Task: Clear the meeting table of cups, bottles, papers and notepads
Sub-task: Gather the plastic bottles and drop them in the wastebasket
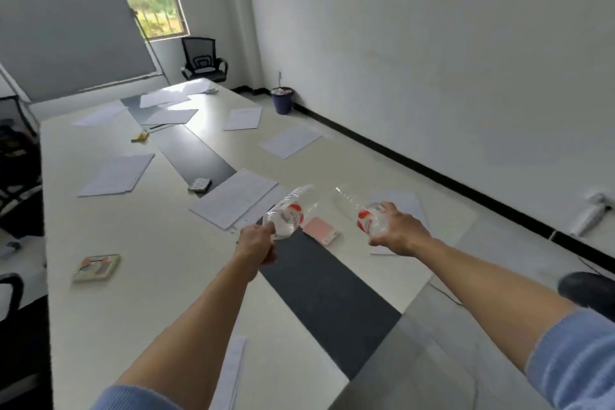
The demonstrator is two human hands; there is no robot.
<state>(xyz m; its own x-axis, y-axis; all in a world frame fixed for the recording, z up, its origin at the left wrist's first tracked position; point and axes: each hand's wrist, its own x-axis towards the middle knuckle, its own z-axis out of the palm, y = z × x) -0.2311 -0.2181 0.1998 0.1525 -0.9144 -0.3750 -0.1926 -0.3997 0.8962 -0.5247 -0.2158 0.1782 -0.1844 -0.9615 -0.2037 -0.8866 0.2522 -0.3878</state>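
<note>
My left hand [256,245] grips a clear plastic bottle [289,211] with a red-and-white label by its neck end, held tilted above the white meeting table [133,276]. My right hand [397,231] grips a second clear bottle [361,210] of the same kind, its base pointing away from me. Several white paper sheets [238,198] lie scattered along the table. A pink notepad [319,230] lies on the dark centre strip just below the bottles. A patterned notepad [96,267] sits near the table's left edge, and a small yellow pad [139,136] lies farther back.
A dark blue waste bin [282,100] stands on the floor by the far wall. A black office chair [203,60] stands under the window and a whiteboard [66,40] at the table's far end. More black chairs [16,156] line the left side. Floor runs along the right.
</note>
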